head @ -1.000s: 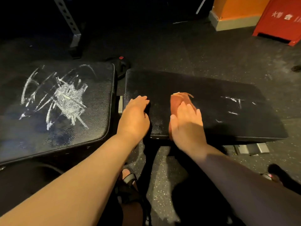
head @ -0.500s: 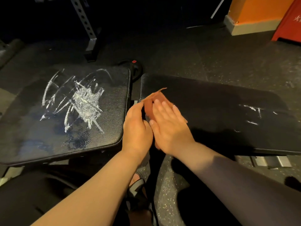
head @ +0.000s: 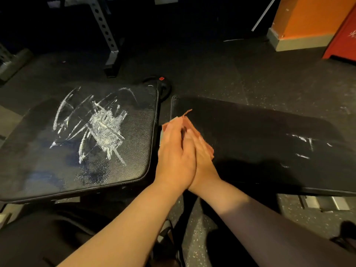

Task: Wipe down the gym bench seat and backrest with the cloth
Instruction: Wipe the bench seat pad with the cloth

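Cloth (head: 187, 121), reddish-brown, lies at the left end of the right pad (head: 260, 135), at the centre of the frame. It is pressed flat under both hands: the left hand (head: 173, 157) and right hand (head: 204, 160) lie side by side, touching, fingers straight, neither curled round it. Near them the right pad looks dark and clean, so that part seems wiped, but 3 or 4 thin white streaks (head: 306, 141) show toward its right end. On the left pad (head: 125, 160), 1 large white smear (head: 102, 128) looks untouched. I judge less than half done.
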Demonstrator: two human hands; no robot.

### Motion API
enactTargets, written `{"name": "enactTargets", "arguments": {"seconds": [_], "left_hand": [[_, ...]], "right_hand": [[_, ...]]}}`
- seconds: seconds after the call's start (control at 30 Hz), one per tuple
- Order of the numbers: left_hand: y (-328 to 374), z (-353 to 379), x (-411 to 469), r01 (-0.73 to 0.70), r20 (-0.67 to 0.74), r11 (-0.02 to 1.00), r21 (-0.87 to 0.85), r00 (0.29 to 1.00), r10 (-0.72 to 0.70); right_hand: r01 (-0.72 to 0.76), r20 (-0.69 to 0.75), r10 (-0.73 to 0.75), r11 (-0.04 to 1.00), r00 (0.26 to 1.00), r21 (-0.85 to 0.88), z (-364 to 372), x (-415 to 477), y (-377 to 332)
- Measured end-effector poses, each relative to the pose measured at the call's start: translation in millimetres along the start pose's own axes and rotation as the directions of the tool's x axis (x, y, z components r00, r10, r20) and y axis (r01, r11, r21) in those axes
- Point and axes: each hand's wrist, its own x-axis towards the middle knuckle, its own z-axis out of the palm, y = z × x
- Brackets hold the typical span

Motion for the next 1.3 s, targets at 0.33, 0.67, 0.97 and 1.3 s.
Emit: {"name": "enactTargets", "arguments": {"seconds": [0.33, 0.67, 0.97, 1.3], "left_hand": [[-9.4, 22.2, 6.4, -0.234, 0.233, 0.672, 0.703, 0.968, 0.094], [-19.1, 42.9, 120.4, -0.204, 0.296, 0.589, 0.782, 0.953, -0.062], [-17.6, 32.7, 110.5, -0.471, 0.521, 0.532, 0.704, 0.851, 0.064], [-6.4, 53.7, 106.8, -0.622, 0.655, 0.517, 0.588, 0.741, 0.147]], "right_hand": [[-0.325, 0.115, 0.308, 0.927, 0.944, 0.185, -64.6, 10.6, 66.2], [-0.245, -0.075, 0.261, 0.953, 0.962, 0.180, -48.0, 7.8, 81.5], [-0.257, -0.099, 0.274, 0.954, 0.957, 0.153, -48.5, 11.9, 82.6], [-0.246, -0.202, 0.291, 0.944, 0.935, 0.220, -45.2, 9.8, 86.0]]}}
